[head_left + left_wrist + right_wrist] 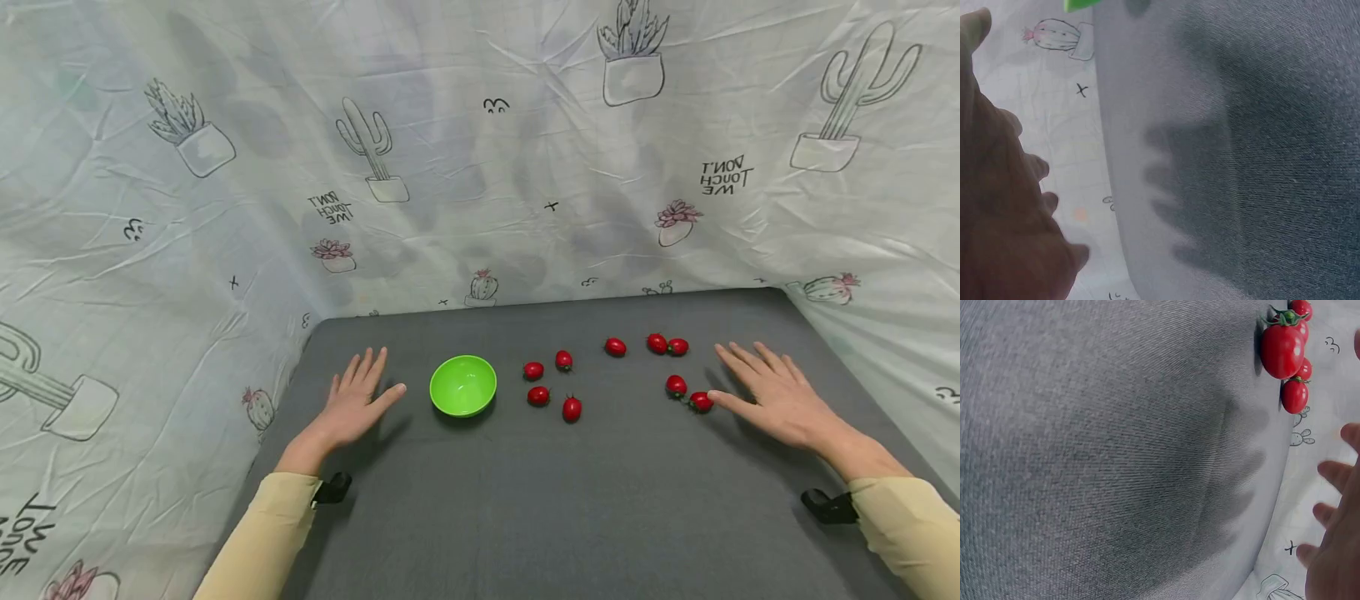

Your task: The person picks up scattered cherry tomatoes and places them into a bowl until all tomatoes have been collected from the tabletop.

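My left hand (352, 406) hovers over the left of the grey table, fingers straight and spread, holding nothing. To its right stands a bright green bowl (462, 387); just a bit of the bowl's rim (1080, 4) enters the left wrist view. My right hand (780, 400) is likewise spread above the table's right side, with nothing in it. Its thumb tip overlaps a small red cherry tomato (701, 402) in the head view. Beside that lies another tomato (676, 386). In the right wrist view a tomato with a green stem (1282, 351) shows large, away from the fingers.
Right of the bowl several tomatoes lie in a loose group, one of them nearest the front (572, 409). Farther back are a single tomato (615, 347) and a touching pair (657, 343). A white cactus-print curtain (450, 150) encloses the grey table (495, 517) behind and at both sides.
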Motion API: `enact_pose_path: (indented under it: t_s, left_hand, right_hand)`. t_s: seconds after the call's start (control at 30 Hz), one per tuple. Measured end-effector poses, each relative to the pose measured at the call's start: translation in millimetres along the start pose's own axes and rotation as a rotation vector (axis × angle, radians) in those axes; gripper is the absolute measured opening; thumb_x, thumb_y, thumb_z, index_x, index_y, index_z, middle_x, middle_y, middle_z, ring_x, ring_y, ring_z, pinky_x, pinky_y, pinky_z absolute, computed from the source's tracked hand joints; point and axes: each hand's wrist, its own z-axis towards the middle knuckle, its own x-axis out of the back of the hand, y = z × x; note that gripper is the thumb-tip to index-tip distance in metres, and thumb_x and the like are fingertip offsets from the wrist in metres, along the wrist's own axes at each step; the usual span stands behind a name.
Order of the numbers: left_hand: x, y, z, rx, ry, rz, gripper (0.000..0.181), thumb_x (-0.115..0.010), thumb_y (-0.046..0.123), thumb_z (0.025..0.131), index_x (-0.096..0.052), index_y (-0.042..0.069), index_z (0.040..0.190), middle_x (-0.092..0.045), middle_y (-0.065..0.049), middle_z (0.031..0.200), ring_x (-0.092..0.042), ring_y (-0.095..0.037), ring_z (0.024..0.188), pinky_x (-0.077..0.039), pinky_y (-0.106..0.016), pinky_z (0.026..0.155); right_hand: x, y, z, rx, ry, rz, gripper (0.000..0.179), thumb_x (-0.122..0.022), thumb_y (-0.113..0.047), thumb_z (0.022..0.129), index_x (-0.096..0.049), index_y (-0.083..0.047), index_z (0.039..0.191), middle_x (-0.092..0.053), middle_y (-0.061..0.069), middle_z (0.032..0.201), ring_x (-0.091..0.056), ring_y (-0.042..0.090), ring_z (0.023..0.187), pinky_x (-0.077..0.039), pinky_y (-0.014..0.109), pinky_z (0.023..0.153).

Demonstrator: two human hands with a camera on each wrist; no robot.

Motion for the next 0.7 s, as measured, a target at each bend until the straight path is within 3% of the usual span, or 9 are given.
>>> enact_pose_path:
  t_s: [0.17,0.4,0.53,0.7]
  left_hand:
    - [4.6,-1.0,-0.9,0.022,-0.087,-0.212,0.082,-0.037,0.06,0.107,0.002,0.017,0.166,0.007,-0.015,0.17,0.011,-0.041,0.154,0.001,-0.072,0.114]
    - [8.1,6.7,-4.0,0.082,-0.212,-0.466,0.075,-0.032,0.067,0.105,0.009,0.04,0.162,0.011,0.003,0.17,0.009,-0.03,0.155,-0.007,-0.067,0.117]
    - [2.9,10.9,-0.7,0.09,-0.275,-0.627,0.074,-0.032,0.064,0.106,0.009,0.04,0.162,0.01,-0.002,0.171,-0.01,-0.033,0.155,-0.026,-0.06,0.116]
    - [-8.3,17.4,5.7,0.126,-0.336,-0.82,0.073,-0.035,0.058,0.109,0.008,0.037,0.163,0.004,-0.009,0.171,-0.032,-0.039,0.148,-0.046,-0.052,0.104]
  right_hand:
    - [1.5,-4.1,2.7,0.024,0.004,0.073,0.088,-0.07,-0.053,0.094,-0.032,-0.013,0.162,-0.036,0.026,0.158,-0.017,0.054,0.147,-0.011,0.078,0.107]
    - [4.2,-10.4,4.0,-0.011,-0.051,0.115,0.083,-0.077,-0.052,0.089,-0.046,-0.011,0.155,-0.039,0.032,0.152,-0.027,0.054,0.139,-0.025,0.078,0.097]
    - [1.9,-9.7,4.0,-0.006,-0.06,0.14,0.077,-0.079,-0.047,0.089,-0.052,-0.009,0.151,-0.043,0.031,0.148,-0.032,0.053,0.135,-0.03,0.077,0.093]
    - [-1.5,-8.0,4.9,0.006,-0.069,0.183,0.071,-0.082,-0.038,0.088,-0.056,-0.006,0.146,-0.054,0.026,0.141,-0.035,0.05,0.132,-0.032,0.074,0.093]
